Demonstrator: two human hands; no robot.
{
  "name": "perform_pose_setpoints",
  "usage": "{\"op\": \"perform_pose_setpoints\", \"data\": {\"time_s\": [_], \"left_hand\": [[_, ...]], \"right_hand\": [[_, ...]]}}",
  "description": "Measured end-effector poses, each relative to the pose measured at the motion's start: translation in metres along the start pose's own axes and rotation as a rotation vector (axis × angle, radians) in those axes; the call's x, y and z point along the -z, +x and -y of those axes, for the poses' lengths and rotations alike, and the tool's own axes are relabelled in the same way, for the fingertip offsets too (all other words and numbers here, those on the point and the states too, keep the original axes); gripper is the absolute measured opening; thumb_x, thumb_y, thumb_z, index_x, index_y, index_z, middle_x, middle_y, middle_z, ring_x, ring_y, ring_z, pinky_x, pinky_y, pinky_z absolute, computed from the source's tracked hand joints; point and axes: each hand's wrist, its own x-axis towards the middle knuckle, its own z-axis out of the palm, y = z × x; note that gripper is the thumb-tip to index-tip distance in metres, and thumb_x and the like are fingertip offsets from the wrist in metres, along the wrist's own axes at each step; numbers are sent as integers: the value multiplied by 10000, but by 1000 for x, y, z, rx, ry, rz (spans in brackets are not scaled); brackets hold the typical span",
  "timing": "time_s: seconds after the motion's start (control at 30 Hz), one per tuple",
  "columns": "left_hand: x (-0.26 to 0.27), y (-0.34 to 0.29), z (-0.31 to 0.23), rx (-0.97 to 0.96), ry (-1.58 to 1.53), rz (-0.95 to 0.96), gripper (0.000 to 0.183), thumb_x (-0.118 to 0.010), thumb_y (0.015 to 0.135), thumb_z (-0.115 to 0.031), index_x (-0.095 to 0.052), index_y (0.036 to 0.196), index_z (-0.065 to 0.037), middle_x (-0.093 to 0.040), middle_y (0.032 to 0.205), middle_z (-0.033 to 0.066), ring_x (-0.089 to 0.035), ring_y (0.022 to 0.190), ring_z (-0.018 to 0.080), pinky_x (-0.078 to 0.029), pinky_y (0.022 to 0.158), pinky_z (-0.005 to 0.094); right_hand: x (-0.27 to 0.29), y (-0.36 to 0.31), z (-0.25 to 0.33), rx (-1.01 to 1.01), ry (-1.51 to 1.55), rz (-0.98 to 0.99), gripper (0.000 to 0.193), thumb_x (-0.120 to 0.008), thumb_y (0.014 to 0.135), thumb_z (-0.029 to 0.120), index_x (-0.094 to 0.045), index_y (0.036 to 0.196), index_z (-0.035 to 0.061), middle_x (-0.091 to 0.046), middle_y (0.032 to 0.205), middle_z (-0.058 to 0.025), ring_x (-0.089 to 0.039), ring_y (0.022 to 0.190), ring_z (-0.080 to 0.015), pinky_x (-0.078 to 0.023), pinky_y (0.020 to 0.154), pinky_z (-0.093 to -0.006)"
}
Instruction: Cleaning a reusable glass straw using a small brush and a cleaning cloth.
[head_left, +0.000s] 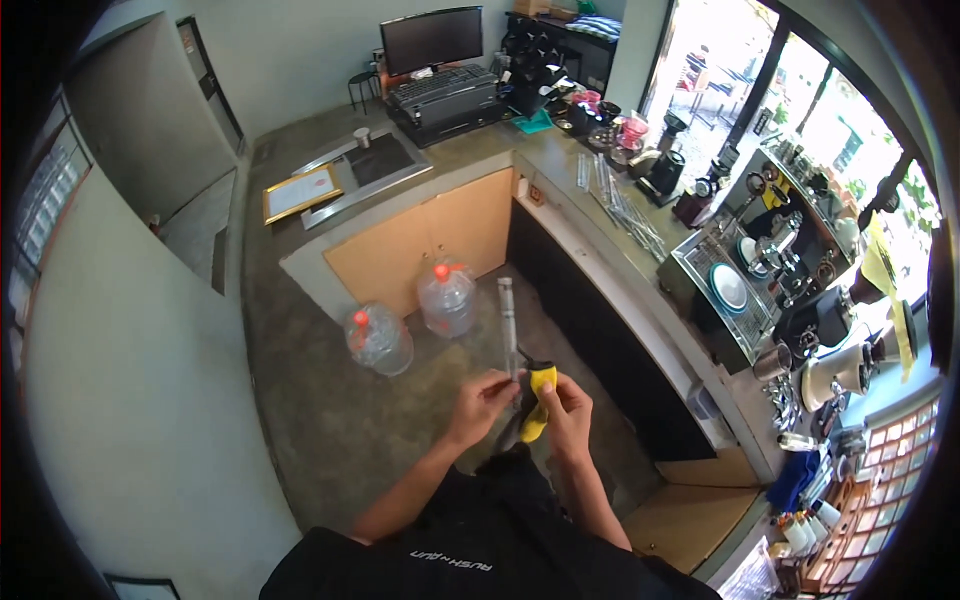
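Observation:
My left hand point(478, 408) is closed around the lower part of a long, slim, greyish see-through tube point(508, 325). The tube points away from me, and its far end has a ringed, cap-like piece. Close beside it, my right hand point(569, 412) grips a yellow and black object point(541, 388) whose kind I cannot make out. A thin dark part of it reaches toward the tube; whether the two touch is unclear. Both hands are in front of my body, above the floor.
Two large clear water bottles point(447, 300) with orange-red tops stand on the floor by a wooden cabinet point(425, 235). A counter on the right carries several clear tubes point(625, 205), coffee gear and a drip tray point(745, 300). A framed sheet point(302, 193) and a monitor point(432, 40) are farther back.

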Motion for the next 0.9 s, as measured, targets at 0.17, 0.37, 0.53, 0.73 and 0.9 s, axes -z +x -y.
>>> {"op": "perform_pose_setpoints", "data": {"time_s": [0.17, 0.37, 0.53, 0.73, 0.9], "left_hand": [[48, -47, -23, -160, 173, -18, 123, -699, 992, 7, -706, 1092, 78, -719, 996, 90, -708, 888, 145, -569, 792, 298], [163, -136, -60, -263, 565, -59, 190, -722, 916, 34, -725, 1103, 66, -734, 1035, 165, -747, 935, 273, -578, 796, 350], [231, -203, -74, -320, 662, -133, 199, -717, 872, 30, -718, 1071, 31, -693, 973, 203, -698, 865, 412, -550, 756, 428], [289, -276, -83, -117, 393, -276, 169, -731, 969, -59, -693, 1112, 22, -727, 983, 131, -747, 889, 250, -572, 809, 362], [348, -320, -55, 105, 268, -354, 167, -764, 976, -96, -687, 1098, -13, -739, 1021, 51, -702, 894, 121, -559, 823, 298]], "right_hand": [[-58, -13, -29, 44, -26, 161, 179, -749, 1006, 81, -728, 1142, -33, -692, 1009, 6, -633, 891, -56, -507, 794, -228], [-171, -79, -50, 22, -219, 313, 150, -754, 1006, 121, -738, 1056, -20, -696, 930, 17, -616, 818, -45, -489, 691, -223], [-243, -130, -83, -64, -62, 396, 123, -765, 996, 116, -743, 1017, -2, -701, 872, 22, -612, 768, -50, -490, 679, -236], [-323, -160, -100, -88, -23, 448, 131, -784, 982, 128, -741, 1005, 7, -710, 863, 16, -623, 767, -45, -490, 660, -226], [-368, -166, -94, -111, 22, 492, 120, -791, 980, 135, -737, 1002, 29, -691, 859, 39, -596, 745, -20, -455, 616, -221]]}}
